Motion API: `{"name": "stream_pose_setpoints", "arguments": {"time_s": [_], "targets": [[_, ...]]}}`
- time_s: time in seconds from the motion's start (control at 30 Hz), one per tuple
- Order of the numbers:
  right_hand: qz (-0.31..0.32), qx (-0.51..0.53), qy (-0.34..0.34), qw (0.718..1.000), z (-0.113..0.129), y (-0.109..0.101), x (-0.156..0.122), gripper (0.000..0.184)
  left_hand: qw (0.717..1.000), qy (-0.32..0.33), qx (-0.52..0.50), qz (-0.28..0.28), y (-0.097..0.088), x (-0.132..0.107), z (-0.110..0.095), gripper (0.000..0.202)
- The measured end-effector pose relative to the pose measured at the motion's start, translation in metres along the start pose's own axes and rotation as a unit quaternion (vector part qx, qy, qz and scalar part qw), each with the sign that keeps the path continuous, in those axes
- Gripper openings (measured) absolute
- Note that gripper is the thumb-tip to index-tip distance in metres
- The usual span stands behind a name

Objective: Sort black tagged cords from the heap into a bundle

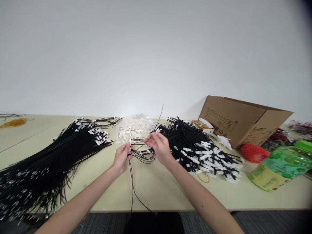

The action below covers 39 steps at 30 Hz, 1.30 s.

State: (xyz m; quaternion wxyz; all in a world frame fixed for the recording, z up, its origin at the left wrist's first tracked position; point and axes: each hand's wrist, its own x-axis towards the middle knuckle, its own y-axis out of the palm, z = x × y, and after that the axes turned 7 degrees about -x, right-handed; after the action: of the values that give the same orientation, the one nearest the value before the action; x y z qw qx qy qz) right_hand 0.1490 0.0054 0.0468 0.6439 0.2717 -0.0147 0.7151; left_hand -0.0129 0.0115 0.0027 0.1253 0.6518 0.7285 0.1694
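My left hand (122,157) is closed in a pinch on a few thin black cords (143,154) with a small white tag at its fingertips. My right hand (159,146) is just to the right, fingers curled around the same looped cords. The cords trail down over the table's front edge (146,208). A small heap of loose white tags (129,131) lies just behind the hands, partly in a clear bag.
A big bundle of tagged black cords (48,162) spreads at the left and another (197,146) at the right. A tipped cardboard box (241,122), a red net (253,152), a green plastic jar (280,167) and a rubber band (203,177) lie at the right.
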Motion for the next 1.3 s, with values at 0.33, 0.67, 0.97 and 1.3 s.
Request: {"name": "stream_pose_setpoints", "arguments": {"time_s": [0.33, 0.67, 0.97, 1.3], "targets": [[-0.061, -0.338, -0.268, 0.900, 0.056, -0.021, 0.011, 0.016, 0.996, -0.028, -0.078, 0.016, 0.010, -0.017, -0.028, 0.031], [-0.009, -0.494, -0.444, 0.747, 0.157, 0.043, -0.001, 0.014, 0.972, 0.139, -0.141, 0.126, 0.108, -0.043, -0.144, 0.018], [-0.079, -0.440, -0.412, 0.794, 0.172, 0.023, -0.011, 0.012, 0.958, 0.140, -0.035, 0.249, 0.133, -0.065, -0.158, 0.021], [-0.075, -0.460, -0.403, 0.787, 0.148, 0.026, 0.006, 0.011, 0.969, 0.011, -0.107, 0.221, 0.129, -0.039, -0.144, 0.016]]}}
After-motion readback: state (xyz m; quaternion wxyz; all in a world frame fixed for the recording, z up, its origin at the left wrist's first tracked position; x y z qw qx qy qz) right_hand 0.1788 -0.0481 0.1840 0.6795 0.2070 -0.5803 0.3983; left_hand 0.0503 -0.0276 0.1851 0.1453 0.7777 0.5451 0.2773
